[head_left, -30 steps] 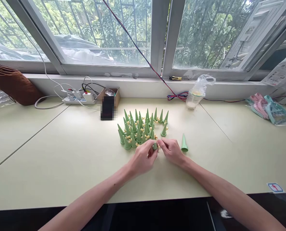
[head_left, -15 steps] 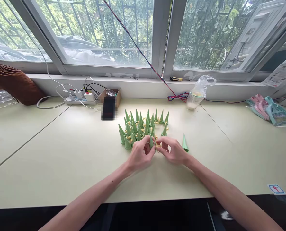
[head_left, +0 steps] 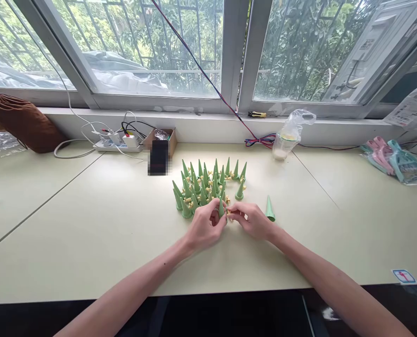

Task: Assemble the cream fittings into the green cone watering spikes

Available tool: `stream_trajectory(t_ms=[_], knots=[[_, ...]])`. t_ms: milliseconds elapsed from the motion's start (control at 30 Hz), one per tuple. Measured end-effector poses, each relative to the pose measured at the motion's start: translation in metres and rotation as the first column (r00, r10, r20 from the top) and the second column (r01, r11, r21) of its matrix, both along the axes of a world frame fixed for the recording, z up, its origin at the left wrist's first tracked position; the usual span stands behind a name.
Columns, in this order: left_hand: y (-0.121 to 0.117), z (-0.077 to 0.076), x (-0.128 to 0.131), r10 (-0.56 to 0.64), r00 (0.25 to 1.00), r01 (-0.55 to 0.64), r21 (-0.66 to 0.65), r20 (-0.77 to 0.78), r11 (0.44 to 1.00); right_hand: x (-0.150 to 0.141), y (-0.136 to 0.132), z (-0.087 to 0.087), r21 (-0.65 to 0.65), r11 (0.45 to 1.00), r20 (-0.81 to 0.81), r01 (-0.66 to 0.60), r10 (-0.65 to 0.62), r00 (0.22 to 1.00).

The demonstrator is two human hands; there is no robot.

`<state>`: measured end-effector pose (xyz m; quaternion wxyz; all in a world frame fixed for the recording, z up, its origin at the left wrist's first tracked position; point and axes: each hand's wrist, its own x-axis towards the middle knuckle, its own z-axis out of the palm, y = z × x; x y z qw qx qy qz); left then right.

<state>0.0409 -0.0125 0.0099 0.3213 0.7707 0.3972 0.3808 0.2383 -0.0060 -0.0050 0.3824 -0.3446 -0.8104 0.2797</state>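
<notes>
Cone [head_left: 221, 207] sat point up in my left hand [head_left: 204, 223], grasped between thumb and fingers at the near edge of the cluster. My right hand [head_left: 252, 221] was just beside it, thumb and forefinger pinched on a small yellow piece [head_left: 228, 213] at the cone's side; whether the two were joined, I could not tell. Other green cones [head_left: 196, 185], with yellow bits among them, stood crowded on the desk [head_left: 124, 238] beyond my left hand. A lone cone [head_left: 269, 209] stood near my right wrist.
</notes>
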Motion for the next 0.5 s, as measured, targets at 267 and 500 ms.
stream_trajectory(t_ms=[267, 500], knots=[[0.0001, 0.0019, -0.0002, 0.007, 1.0, -0.007, 0.012, 0.011, 1.0, 0.0024, 0.0001, 0.0001, -0.018, 0.999, 0.034, -0.034, 0.035, 0.999], [0.0009, 0.0009, -0.0003, 0.014, 1.0, -0.015, 0.031, 0.021, 0.999, 0.0016, 0.0004, -0.0042, 0.032, 0.999, 0.085, -0.025, 0.023, 0.996]])
